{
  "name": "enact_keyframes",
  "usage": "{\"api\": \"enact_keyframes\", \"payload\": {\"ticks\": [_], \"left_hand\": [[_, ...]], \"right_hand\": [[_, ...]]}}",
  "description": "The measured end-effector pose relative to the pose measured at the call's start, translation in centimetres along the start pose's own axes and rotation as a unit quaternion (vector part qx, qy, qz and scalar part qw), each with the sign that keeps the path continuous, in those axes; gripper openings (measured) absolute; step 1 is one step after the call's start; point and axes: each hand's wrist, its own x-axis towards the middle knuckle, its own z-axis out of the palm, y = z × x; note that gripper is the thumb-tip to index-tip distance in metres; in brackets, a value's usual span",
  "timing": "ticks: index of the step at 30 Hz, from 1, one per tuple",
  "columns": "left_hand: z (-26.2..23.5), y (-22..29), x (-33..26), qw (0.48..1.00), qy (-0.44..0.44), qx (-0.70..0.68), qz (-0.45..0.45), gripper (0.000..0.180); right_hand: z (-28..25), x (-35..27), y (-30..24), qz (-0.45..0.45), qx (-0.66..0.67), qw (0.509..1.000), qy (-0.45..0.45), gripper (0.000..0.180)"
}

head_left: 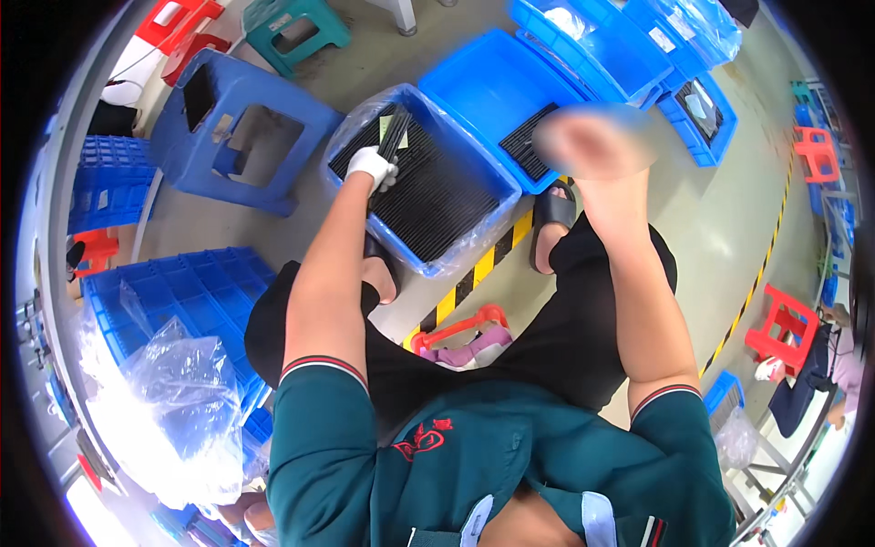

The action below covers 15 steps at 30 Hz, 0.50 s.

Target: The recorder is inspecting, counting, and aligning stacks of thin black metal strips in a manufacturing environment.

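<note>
My left hand [373, 170], in a white glove, is closed round a few thin black strips [393, 137]. It is over the left part of a blue bin [507, 189] lined with clear plastic. Rows of similar black strips [437, 196] fill that bin, and a pale yellow-green slip [402, 129] lies by the held ones. My right hand [588, 146] is blurred, so its fingers cannot be made out. It is beside a second blue bin [474, 77], where a smaller group of black strips [527, 141] lies at the near right end.
A blue stool [314, 118] with a dark piece on top stands left of the bins. More blue bins [602, 55] are stacked at the far right. Blue crates [182, 292] and clear plastic film [182, 392] are at my left. Yellow-black tape [474, 273] crosses the floor between my feet.
</note>
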Motion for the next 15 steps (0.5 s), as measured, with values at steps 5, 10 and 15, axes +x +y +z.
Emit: {"api": "enact_keyframes", "payload": {"ticks": [5,10,15], "left_hand": [[-1.0,5.7,-8.7,0.888,-0.238,-0.391,0.028,0.029],[0.0,9.8,-18.8,0.801,-0.29,-0.481,0.207,0.033],[1.7,10.4,-25.5,0.761,-0.298,-0.542,0.194,0.036]], "right_hand": [[0.3,0.4,0.8,0.037,0.038,0.999,-0.006,0.013],[1.3,0.9,0.6,0.04,0.076,0.996,-0.007,0.012],[2.5,2.1,0.4,0.067,0.128,0.989,-0.014,0.022]]}}
